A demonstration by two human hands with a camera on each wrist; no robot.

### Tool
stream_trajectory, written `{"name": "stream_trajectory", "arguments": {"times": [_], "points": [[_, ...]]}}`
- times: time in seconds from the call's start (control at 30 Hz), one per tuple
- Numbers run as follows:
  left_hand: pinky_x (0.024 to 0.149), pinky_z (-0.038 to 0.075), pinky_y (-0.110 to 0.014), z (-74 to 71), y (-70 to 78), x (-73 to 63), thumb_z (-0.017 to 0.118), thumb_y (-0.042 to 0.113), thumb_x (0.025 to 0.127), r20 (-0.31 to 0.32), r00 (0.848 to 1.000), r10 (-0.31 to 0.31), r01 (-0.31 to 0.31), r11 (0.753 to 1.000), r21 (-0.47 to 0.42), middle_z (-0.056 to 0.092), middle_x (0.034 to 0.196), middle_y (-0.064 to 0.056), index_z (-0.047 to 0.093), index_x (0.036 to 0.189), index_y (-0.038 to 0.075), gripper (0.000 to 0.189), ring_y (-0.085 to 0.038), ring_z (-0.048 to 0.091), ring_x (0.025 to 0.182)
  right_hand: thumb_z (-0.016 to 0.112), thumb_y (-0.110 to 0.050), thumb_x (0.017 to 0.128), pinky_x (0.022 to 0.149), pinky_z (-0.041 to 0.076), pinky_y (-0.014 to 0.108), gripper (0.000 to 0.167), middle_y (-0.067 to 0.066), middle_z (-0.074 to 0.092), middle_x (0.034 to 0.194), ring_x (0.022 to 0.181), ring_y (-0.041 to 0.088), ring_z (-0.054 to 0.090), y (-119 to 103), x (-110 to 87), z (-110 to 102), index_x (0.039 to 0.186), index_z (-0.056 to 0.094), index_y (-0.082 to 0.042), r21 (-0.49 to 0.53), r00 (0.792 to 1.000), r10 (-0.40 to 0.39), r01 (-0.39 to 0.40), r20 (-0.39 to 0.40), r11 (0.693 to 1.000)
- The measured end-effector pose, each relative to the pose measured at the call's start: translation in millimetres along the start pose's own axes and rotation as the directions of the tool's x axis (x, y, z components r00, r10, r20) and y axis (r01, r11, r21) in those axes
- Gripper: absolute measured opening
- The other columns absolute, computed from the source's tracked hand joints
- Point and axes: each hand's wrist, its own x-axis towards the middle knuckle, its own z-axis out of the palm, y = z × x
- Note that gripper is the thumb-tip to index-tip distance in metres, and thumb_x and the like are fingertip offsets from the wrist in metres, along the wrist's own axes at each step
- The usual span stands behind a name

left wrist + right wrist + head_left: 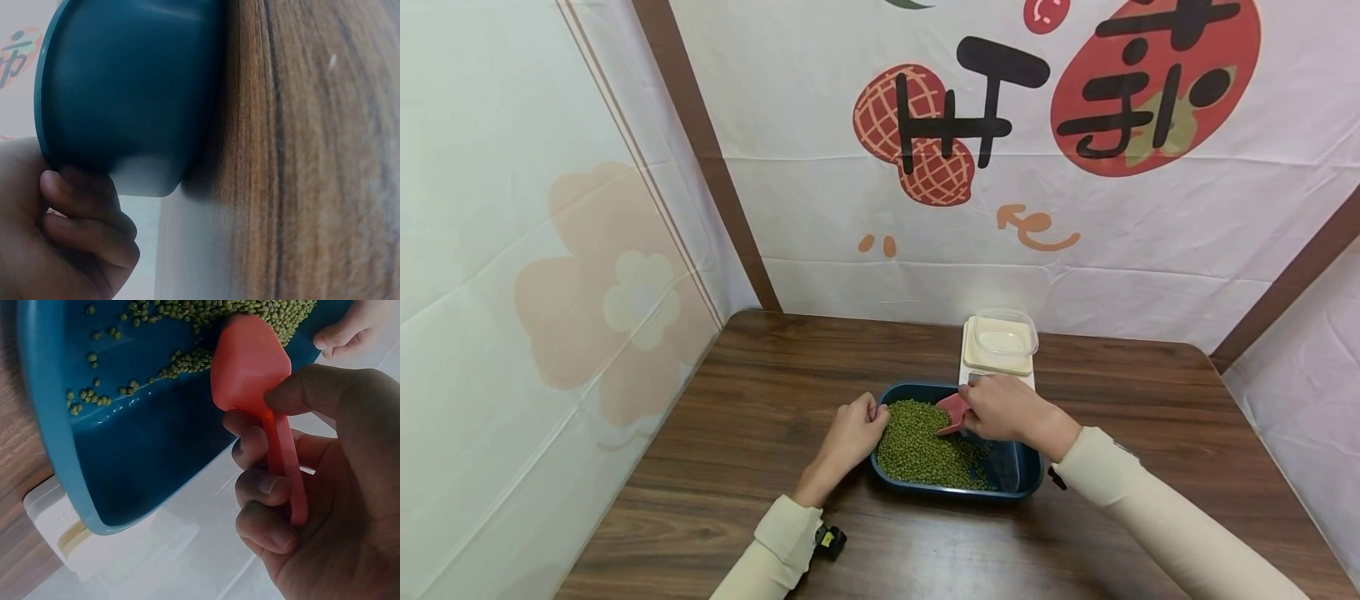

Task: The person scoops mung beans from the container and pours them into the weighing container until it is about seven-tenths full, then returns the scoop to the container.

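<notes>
A blue rectangular tub (955,492) stands on the table with green mung beans (919,446) heaped toward its left side. My left hand (853,432) grips the tub's left rim, its fingers curled against the outer wall (134,87) in the left wrist view. My right hand (1006,408) holds a pink scoop (953,412) by its handle over the tub. In the right wrist view the thumb and fingers wrap the handle, and the scoop's bowl (250,362) lies at the edge of the beans (269,315). The bowl looks empty there.
Behind the tub a white kitchen scale (973,354) bears a clear plastic container (1006,335). The wooden table (790,367) meets a printed cloth wall at the back. A few loose beans (87,397) lie scattered on the tub's bare right part.
</notes>
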Motion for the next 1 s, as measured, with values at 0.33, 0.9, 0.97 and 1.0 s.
{"name": "stream_trajectory", "arguments": {"times": [0.33, 0.9, 0.97, 1.0], "points": [[0.053, 0.032, -0.024, 0.4, 1.3, -0.6, 0.057, 0.023, 0.108, 0.003, 1.0, -0.004, 0.004, 1.0, -0.013, 0.037, 0.06, 0.006, 0.046, 0.081, 0.013, 0.031, -0.01, 0.037, 0.052, 0.072, -0.013, 0.09, 0.057, 0.04, 0.031, 0.009, 0.001, 0.06, 0.073, 0.06, 0.011, 0.045, -3.3, 3.8, 1.0, 0.085, 0.065, -0.011, 0.006, 1.0, 0.005, -0.005, 0.018, 1.0], [0.049, 0.032, -0.028, 6.9, -13.4, 3.3, 0.052, 0.035, 0.113, -0.03, 0.998, 0.058, -0.06, 0.996, -0.066, 0.038, 0.058, 0.006, 0.048, 0.079, 0.014, 0.04, -0.013, 0.037, 0.049, 0.07, -0.012, 0.092, 0.054, 0.037, 0.03, 0.016, -0.002, 0.059, 0.071, 0.057, 0.009, 0.043, -8.9, 9.5, 4.9, 0.08, 0.06, -0.014, 0.083, 0.998, 0.053, -0.056, 0.042, 0.995], [0.051, 0.033, -0.026, 2.7, -5.8, 0.6, 0.052, 0.033, 0.113, -0.01, 1.0, 0.02, -0.02, 0.997, -0.07, 0.038, 0.059, 0.005, 0.048, 0.079, 0.013, 0.039, -0.012, 0.037, 0.05, 0.07, -0.012, 0.093, 0.054, 0.036, 0.03, 0.016, -0.002, 0.057, 0.071, 0.057, 0.01, 0.042, -9.0, 10.2, 6.0, 0.081, 0.06, -0.014, 0.081, 0.998, 0.052, -0.055, 0.047, 0.995], [0.052, 0.032, -0.025, 2.3, -4.3, 0.3, 0.051, 0.032, 0.113, -0.005, 1.0, 0.009, -0.009, 0.998, -0.061, 0.038, 0.06, 0.005, 0.048, 0.079, 0.013, 0.039, -0.011, 0.037, 0.051, 0.07, -0.012, 0.093, 0.054, 0.036, 0.029, 0.016, -0.002, 0.057, 0.071, 0.057, 0.01, 0.041, -8.9, 10.5, 6.6, 0.081, 0.06, -0.014, 0.08, 0.997, 0.05, -0.054, 0.05, 0.995]]}}
